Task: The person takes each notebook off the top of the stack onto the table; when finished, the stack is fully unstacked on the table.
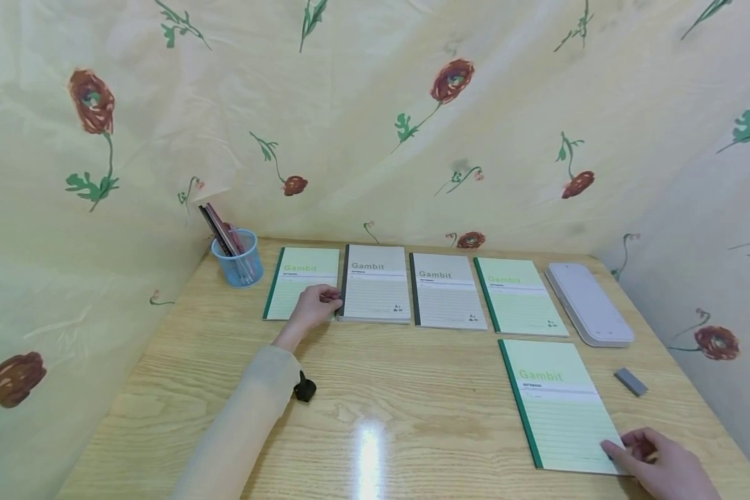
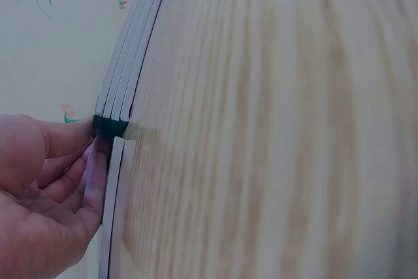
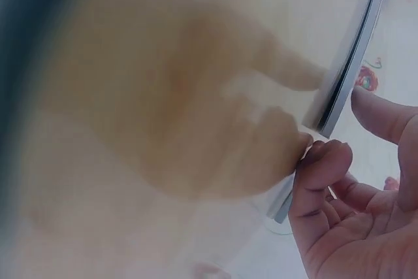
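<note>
My left hand is at the near left corner of a stack of grey Gambit notebooks. In the left wrist view, thumb and forefinger pinch the dark spine of that stack, and the other fingers curl beside a thinner stack. That one is a green-covered notebook, partly hidden by the hand. At the near right, my right hand pinches the corner of another green notebook. Its thumb lies on the cover, with the forefinger curled against the edge in the right wrist view.
A second grey notebook and a green notebook continue the back row. Right of them lies a white case, with a small grey eraser nearer. A blue pen cup holding pencils stands at the back left. Flowered cloth hangs behind.
</note>
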A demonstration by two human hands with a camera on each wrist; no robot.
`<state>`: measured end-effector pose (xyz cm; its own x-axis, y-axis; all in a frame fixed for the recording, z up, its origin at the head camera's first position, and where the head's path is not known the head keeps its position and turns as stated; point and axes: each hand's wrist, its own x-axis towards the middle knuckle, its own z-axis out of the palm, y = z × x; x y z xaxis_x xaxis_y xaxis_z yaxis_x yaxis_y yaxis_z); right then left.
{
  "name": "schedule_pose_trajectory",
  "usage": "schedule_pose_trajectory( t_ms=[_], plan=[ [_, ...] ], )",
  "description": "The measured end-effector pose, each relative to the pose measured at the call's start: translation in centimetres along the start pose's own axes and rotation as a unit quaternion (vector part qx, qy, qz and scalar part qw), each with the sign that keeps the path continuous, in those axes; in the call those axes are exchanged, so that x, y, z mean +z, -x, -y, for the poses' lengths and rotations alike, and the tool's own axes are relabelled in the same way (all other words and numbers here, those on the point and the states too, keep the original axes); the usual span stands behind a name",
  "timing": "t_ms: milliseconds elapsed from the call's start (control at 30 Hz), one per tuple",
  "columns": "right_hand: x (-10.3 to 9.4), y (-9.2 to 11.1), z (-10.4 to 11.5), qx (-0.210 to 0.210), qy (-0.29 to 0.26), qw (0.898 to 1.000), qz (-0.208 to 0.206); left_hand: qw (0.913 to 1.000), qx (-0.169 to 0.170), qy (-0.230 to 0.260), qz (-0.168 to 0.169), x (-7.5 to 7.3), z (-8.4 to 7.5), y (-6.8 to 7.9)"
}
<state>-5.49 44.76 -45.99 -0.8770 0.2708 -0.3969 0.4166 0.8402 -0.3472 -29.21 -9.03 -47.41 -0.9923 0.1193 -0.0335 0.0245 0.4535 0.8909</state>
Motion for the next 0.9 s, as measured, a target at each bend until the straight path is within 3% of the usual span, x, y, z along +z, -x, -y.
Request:
schedule_pose_trajectory(
  t_ms=[267, 367, 633, 900],
  plan=[
    [-1.2, -0.2, 0.9, -0.015, -0.006, 1.000, -0.023, 1.0000, -0.002, -0.002, 0.003, -0.1, 0.0, 0.0],
    [-2.1, -0.4, 1.9, -0.045, 0.008, 0.998, -0.035, 0.9999, 0.001, -0.009, 0.004, -0.1, 0.3, -0.2],
    [-4.0, -1.4, 6.5, -0.169, 0.018, 0.980, -0.100, 0.9999, -0.001, -0.015, 0.003, -0.1, 0.5, -0.5],
    [-3.7, -3.4, 12.2, -0.232, -0.007, 0.968, -0.097, 0.9999, 0.001, -0.010, 0.002, 0.1, 0.6, -0.5]
  ],
)
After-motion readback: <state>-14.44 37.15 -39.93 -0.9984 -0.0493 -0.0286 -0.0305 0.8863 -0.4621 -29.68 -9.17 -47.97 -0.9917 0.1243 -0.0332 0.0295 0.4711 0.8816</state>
